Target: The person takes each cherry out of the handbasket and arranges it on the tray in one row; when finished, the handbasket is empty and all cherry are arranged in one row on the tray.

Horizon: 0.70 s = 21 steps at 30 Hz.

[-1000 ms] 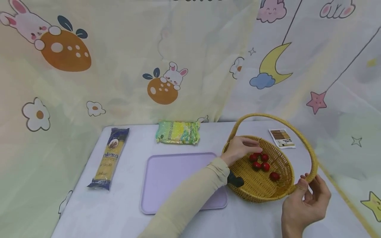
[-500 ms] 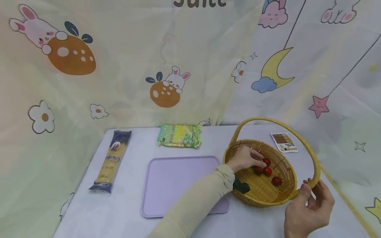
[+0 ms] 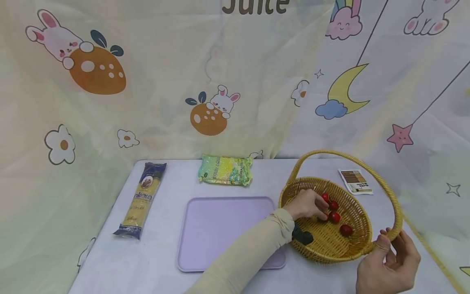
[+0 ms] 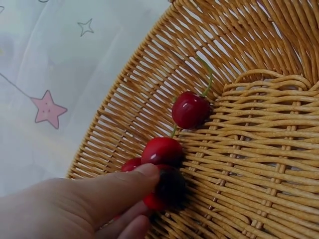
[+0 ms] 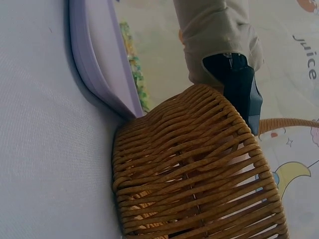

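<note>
A wicker basket [image 3: 330, 245] with a tall arched handle [image 3: 385, 188] stands at the right of the table. Inside it lie several red cherries [image 3: 334, 217], some with green stems in the left wrist view. My left hand [image 3: 307, 203] reaches into the basket, and its thumb and fingers pinch a cherry [image 4: 153, 201], partly covered by the thumb. Another cherry [image 4: 162, 150] lies right against that one, and one more cherry [image 4: 190, 110] sits apart near the wall. At the basket's near right end, my right hand [image 3: 389, 263] grips the base of the handle.
Left of the basket lies a lilac tray [image 3: 216, 228], partly under my left forearm. A pack of spaghetti [image 3: 141, 200] is at the far left. A green-yellow packet [image 3: 225, 170] lies behind the tray, and a small white-brown sachet [image 3: 355, 182] behind the basket.
My left hand has moved lower and nearer among the cherries, its fingers now closing round one. The right hand keeps its grip on the handle. The whole head view has shifted slightly.
</note>
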Tool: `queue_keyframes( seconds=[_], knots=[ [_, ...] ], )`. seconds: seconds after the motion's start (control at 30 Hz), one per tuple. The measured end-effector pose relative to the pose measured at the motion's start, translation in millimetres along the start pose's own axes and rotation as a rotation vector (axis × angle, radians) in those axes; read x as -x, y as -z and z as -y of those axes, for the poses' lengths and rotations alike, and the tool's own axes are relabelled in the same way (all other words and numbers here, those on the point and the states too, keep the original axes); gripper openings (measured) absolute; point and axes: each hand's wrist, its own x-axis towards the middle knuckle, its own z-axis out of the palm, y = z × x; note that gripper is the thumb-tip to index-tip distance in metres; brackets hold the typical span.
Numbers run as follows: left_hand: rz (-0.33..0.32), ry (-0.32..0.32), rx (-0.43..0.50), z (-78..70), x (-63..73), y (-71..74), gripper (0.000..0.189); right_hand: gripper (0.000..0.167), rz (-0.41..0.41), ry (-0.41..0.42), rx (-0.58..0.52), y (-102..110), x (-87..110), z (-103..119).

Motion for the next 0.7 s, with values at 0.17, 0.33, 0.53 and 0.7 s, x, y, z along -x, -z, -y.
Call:
queue_keyframes(
  seconds=[0.17, 0.33, 0.53, 0.7],
  knots=[
    [0.026, -0.021, -0.116, 1.5, -0.9, -0.6, 0.029, 0.04, 0.001, -0.024, 0.03, -0.3, 0.4, 4.2],
    [0.03, -0.033, -0.165, 3.2, -1.6, -2.3, 0.025, 0.04, 0.006, -0.026, 0.046, 0.4, 0.2, 4.3],
    [0.024, -0.029, -0.129, 2.2, -0.4, -1.2, 0.021, 0.041, 0.006, -0.03, 0.039, -0.1, 0.4, 3.1],
    [0.009, -0.059, -0.079, -3.1, 4.7, 5.5, 0.017, 0.04, -0.005, -0.031, 0.009, 0.1, 0.3, 3.3]
  ],
)
